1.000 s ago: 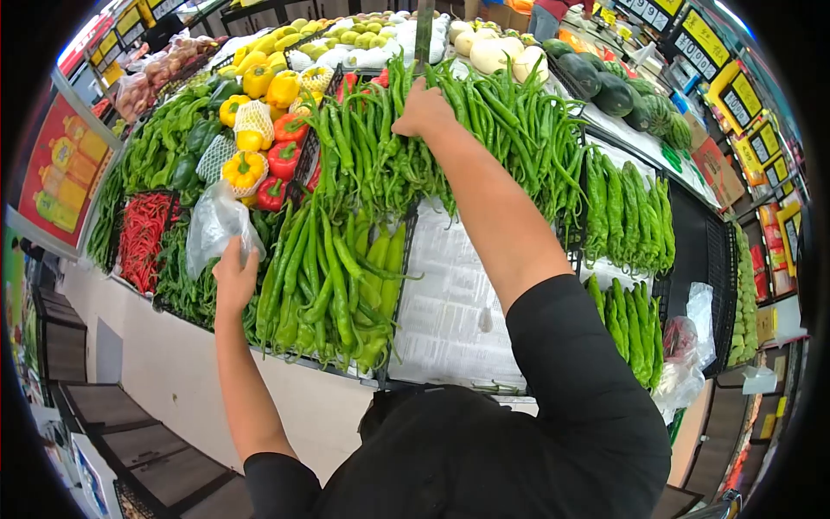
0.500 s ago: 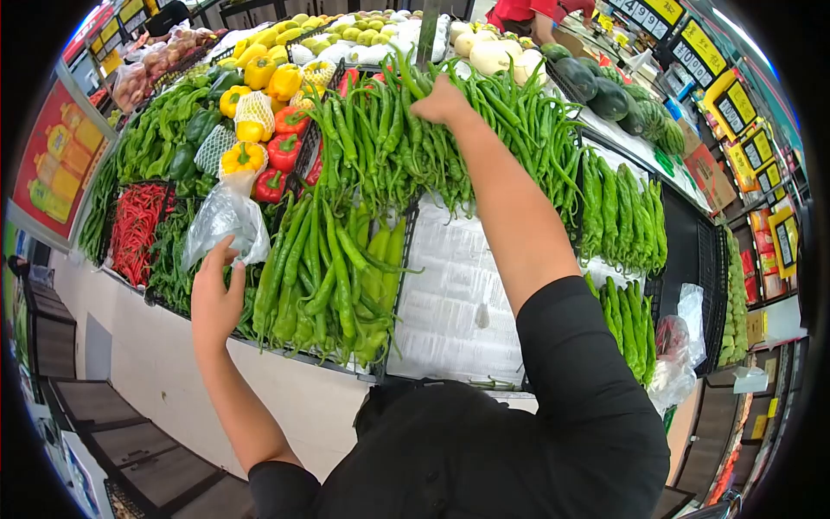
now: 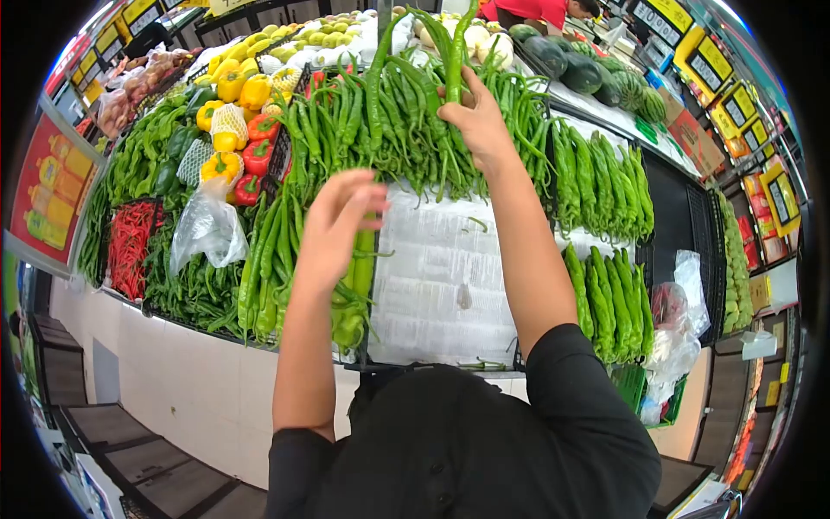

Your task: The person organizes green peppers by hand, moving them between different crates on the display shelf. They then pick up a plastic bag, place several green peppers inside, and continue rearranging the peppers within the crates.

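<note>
My right hand (image 3: 481,123) is closed around a few long green chili peppers (image 3: 456,62), which stick up from between thumb and fingers. Behind it lies a wide pile of green chili peppers (image 3: 406,112). My left hand (image 3: 335,221), somewhat blurred, is in the air with its fingers stretched out and nothing in it. Below that hand is a front heap of larger long green peppers (image 3: 275,268), partly hidden by my forearm. White paper (image 3: 441,277) lines the section between my arms, with a stray pepper piece on it.
On the left are a plastic bag (image 3: 210,227), red chilies (image 3: 132,246), and yellow bell peppers (image 3: 255,92). Neat rows of green peppers (image 3: 601,177) stand at right, beside a black crate (image 3: 679,203) and crumpled plastic bags (image 3: 679,324). Watermelons (image 3: 584,73) and a person in red (image 3: 532,10) are farther back.
My left hand has moved right and up, away from the plastic bag. My right hand has drawn back from the pile, lifting green chili peppers upright. The view has shifted slightly.
</note>
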